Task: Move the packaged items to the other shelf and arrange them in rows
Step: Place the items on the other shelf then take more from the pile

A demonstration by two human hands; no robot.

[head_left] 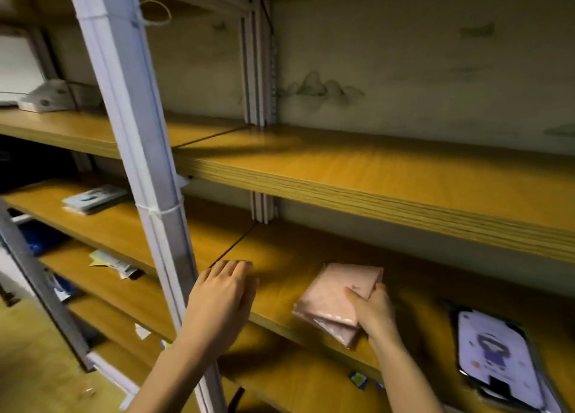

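on the wooden shelf (280, 257), right hand (375, 314) grips pink packets (334, 297).

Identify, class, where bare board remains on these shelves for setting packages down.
The upper shelf is wholly bare. Below, free board lies between the left hand and the pink packages; rightward, the purple package crowds the front edge.

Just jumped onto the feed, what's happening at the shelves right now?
A person is working at a wooden shelf. Their right hand grips a small stack of pink packaged items lying on the board near its front edge. The left hand is open and empty, hovering beside the metal upright. A purple-printed package lies farther right on the same shelf. The shelf above shows no packages here.
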